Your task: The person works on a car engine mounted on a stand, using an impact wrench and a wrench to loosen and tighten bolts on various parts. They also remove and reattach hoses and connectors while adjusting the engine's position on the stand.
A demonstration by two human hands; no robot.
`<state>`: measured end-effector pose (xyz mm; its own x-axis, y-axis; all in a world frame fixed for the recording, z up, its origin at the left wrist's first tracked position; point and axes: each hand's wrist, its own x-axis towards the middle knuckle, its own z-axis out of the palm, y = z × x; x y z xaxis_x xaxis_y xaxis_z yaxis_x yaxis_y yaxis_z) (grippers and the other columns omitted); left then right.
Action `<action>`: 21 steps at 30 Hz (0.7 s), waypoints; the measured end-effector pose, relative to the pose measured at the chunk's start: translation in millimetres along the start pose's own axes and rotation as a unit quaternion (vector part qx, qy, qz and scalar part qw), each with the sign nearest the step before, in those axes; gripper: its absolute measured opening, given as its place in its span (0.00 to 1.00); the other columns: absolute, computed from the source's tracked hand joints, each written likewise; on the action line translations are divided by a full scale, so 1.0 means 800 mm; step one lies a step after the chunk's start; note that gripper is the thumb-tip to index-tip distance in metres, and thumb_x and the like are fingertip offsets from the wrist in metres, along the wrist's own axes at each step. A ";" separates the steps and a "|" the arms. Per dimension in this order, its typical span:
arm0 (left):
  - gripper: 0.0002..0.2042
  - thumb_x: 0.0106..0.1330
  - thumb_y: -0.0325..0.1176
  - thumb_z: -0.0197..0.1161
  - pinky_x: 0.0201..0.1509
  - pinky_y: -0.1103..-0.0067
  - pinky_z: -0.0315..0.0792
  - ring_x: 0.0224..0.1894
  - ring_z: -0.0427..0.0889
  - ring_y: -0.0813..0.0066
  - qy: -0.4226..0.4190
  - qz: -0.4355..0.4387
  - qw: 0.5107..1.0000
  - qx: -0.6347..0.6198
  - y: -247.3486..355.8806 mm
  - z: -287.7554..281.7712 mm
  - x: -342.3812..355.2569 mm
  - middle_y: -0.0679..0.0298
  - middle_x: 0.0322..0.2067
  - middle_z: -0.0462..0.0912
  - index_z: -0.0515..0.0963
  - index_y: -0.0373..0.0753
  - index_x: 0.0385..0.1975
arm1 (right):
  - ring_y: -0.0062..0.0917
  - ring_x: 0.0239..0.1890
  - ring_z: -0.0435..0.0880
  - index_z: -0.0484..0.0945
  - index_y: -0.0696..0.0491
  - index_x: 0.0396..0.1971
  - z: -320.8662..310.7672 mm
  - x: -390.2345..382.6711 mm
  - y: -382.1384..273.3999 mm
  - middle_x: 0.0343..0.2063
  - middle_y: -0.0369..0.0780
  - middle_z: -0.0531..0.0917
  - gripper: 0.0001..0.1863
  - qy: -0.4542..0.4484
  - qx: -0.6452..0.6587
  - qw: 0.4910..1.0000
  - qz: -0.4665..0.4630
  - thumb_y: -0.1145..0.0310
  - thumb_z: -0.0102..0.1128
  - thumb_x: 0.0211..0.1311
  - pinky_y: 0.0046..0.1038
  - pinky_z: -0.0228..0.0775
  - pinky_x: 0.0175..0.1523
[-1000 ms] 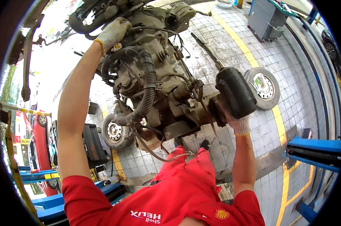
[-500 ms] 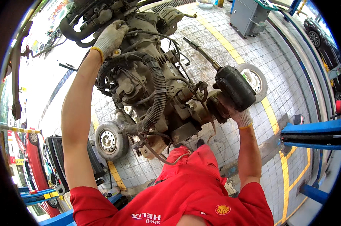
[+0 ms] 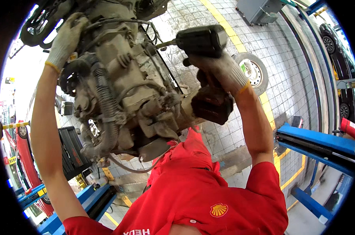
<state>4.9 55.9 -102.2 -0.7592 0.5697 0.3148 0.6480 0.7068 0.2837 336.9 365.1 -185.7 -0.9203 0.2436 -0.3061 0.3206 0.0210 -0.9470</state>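
Note:
A large, dirty gearbox (image 3: 118, 78) with a ribbed hose (image 3: 103, 84) and thin cables hangs raised in front of me. My left hand (image 3: 67, 39), in a white knit glove, is at its upper left; the fingers curl in against it, and what they grip is hidden. My gloved right hand (image 3: 220, 72) is wrapped round the handle of a black cordless impact wrench (image 3: 203, 41). Its battery (image 3: 212, 103) points down towards me. The shaft (image 3: 166, 44) on the wrench's nose points left at the gearbox's right side; I cannot tell whether its tip touches.
A loose wheel (image 3: 253, 73) lies on the tiled floor to the right. Blue lift arms (image 3: 318, 139) reach in from the right and the lower left (image 3: 83, 203). A grey cabinet (image 3: 259, 11) stands at the far right. Cars are parked at both sides.
My right hand has brought the impact wrench up and left, and its shaft now points sideways at the gearbox. The view has shifted closer; my left hand keeps its place on the gearbox.

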 end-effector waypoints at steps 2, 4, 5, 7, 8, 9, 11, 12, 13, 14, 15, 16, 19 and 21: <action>0.29 0.78 0.54 0.53 0.72 0.66 0.68 0.69 0.73 0.54 -0.052 -0.058 0.997 0.026 0.003 -0.002 0.002 0.47 0.69 0.70 0.70 0.41 0.70 | 0.20 0.27 0.84 0.85 0.56 0.44 -0.006 0.033 0.005 0.32 0.37 0.87 0.18 -0.041 0.070 0.997 0.010 0.59 0.72 0.61 0.25 0.79 0.32; 0.24 0.80 0.46 0.52 0.71 0.67 0.70 0.68 0.74 0.55 -0.046 0.012 0.994 0.100 -0.029 0.002 0.008 0.48 0.68 0.71 0.71 0.42 0.69 | 0.17 0.20 0.79 0.85 0.55 0.47 0.001 0.078 0.026 0.26 0.36 0.85 0.21 -0.045 0.104 0.993 -0.012 0.53 0.70 0.65 0.20 0.68 0.24; 0.21 0.80 0.41 0.52 0.69 0.67 0.72 0.67 0.75 0.56 -0.029 0.065 0.982 0.177 -0.043 -0.001 0.007 0.48 0.67 0.72 0.73 0.42 0.68 | 0.17 0.21 0.79 0.84 0.55 0.48 0.007 0.099 0.033 0.29 0.37 0.86 0.21 -0.061 0.143 0.987 -0.026 0.55 0.70 0.65 0.20 0.71 0.24; 0.19 0.79 0.31 0.50 0.69 0.67 0.74 0.67 0.75 0.55 -0.016 0.022 0.993 0.116 -0.041 0.004 0.007 0.48 0.68 0.71 0.74 0.43 0.67 | 0.18 0.22 0.80 0.83 0.56 0.49 0.013 0.148 0.053 0.33 0.38 0.87 0.20 -0.113 0.220 0.969 0.000 0.57 0.71 0.65 0.21 0.75 0.26; 0.19 0.78 0.28 0.50 0.70 0.67 0.74 0.66 0.76 0.53 -0.024 0.041 0.984 0.172 -0.058 -0.001 0.009 0.48 0.68 0.71 0.74 0.44 0.67 | 0.18 0.22 0.80 0.83 0.57 0.48 0.016 0.179 0.072 0.33 0.39 0.88 0.19 -0.129 0.223 0.966 0.019 0.58 0.69 0.67 0.21 0.74 0.25; 0.20 0.77 0.26 0.50 0.70 0.66 0.75 0.66 0.76 0.52 -0.031 0.057 0.972 0.226 -0.080 -0.004 0.007 0.48 0.67 0.71 0.74 0.45 0.67 | 0.18 0.22 0.80 0.84 0.57 0.47 0.026 0.195 0.070 0.33 0.39 0.88 0.18 -0.164 0.265 0.950 -0.002 0.58 0.69 0.67 0.21 0.74 0.25; 0.20 0.77 0.26 0.51 0.70 0.67 0.75 0.66 0.76 0.52 -0.033 0.112 0.943 0.313 -0.086 -0.009 0.009 0.49 0.67 0.71 0.74 0.46 0.67 | 0.18 0.21 0.79 0.84 0.59 0.46 0.035 0.226 0.077 0.32 0.39 0.88 0.18 -0.167 0.265 0.950 0.016 0.59 0.69 0.67 0.21 0.74 0.25; 0.21 0.77 0.25 0.52 0.69 0.67 0.75 0.66 0.76 0.52 -0.025 0.126 0.942 0.310 -0.085 -0.008 0.010 0.49 0.67 0.71 0.74 0.46 0.67 | 0.18 0.21 0.79 0.83 0.59 0.46 0.039 0.243 0.085 0.32 0.40 0.88 0.18 -0.178 0.264 0.947 0.038 0.60 0.69 0.67 0.22 0.74 0.25; 0.21 0.76 0.25 0.52 0.69 0.67 0.75 0.66 0.76 0.53 -0.017 0.140 0.941 0.307 -0.081 -0.008 0.010 0.49 0.67 0.71 0.74 0.46 0.67 | 0.18 0.21 0.79 0.83 0.60 0.46 0.045 0.263 0.099 0.33 0.40 0.88 0.18 -0.189 0.263 0.944 0.059 0.60 0.68 0.68 0.23 0.74 0.25; 0.21 0.76 0.24 0.52 0.69 0.67 0.75 0.66 0.76 0.53 -0.009 0.152 0.941 0.303 -0.078 -0.006 0.009 0.49 0.67 0.71 0.74 0.46 0.67 | 0.18 0.21 0.79 0.82 0.60 0.47 0.049 0.276 0.109 0.33 0.41 0.88 0.18 -0.200 0.260 0.941 0.080 0.61 0.68 0.68 0.24 0.75 0.25; 0.20 0.78 0.27 0.50 0.70 0.68 0.74 0.66 0.75 0.53 -0.008 0.151 0.936 0.318 -0.076 -0.005 0.007 0.50 0.67 0.72 0.75 0.45 0.66 | 0.19 0.21 0.79 0.82 0.60 0.46 0.052 0.285 0.121 0.34 0.42 0.88 0.17 -0.218 0.281 0.930 0.092 0.61 0.67 0.68 0.25 0.76 0.25; 0.19 0.79 0.29 0.48 0.70 0.68 0.72 0.66 0.75 0.54 -0.008 0.147 0.930 0.336 -0.074 -0.008 0.000 0.51 0.66 0.72 0.75 0.44 0.66 | 0.19 0.21 0.79 0.81 0.60 0.45 0.058 0.293 0.130 0.34 0.42 0.88 0.16 -0.239 0.302 0.917 0.105 0.62 0.67 0.69 0.26 0.76 0.24; 0.19 0.78 0.28 0.49 0.71 0.68 0.71 0.66 0.75 0.54 -0.015 0.072 0.977 0.201 -0.056 0.001 0.002 0.51 0.67 0.72 0.76 0.43 0.65 | 0.21 0.21 0.83 0.80 0.57 0.39 0.073 0.313 0.158 0.33 0.43 0.87 0.11 -0.235 0.346 0.900 0.123 0.64 0.66 0.69 0.26 0.78 0.23; 0.18 0.78 0.29 0.51 0.70 0.69 0.72 0.65 0.76 0.56 -0.015 0.000 0.998 0.065 -0.042 0.002 -0.005 0.51 0.66 0.73 0.76 0.42 0.65 | 0.23 0.21 0.84 0.81 0.57 0.37 0.088 0.315 0.165 0.27 0.41 0.86 0.11 -0.246 0.378 0.877 0.166 0.63 0.66 0.69 0.26 0.77 0.22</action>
<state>-13.9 30.4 -114.7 -0.7615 0.5814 0.2864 0.6366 0.7539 0.1624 131.9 361.2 -395.0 -0.8494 -0.3371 -0.4061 0.5199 -0.6665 -0.5343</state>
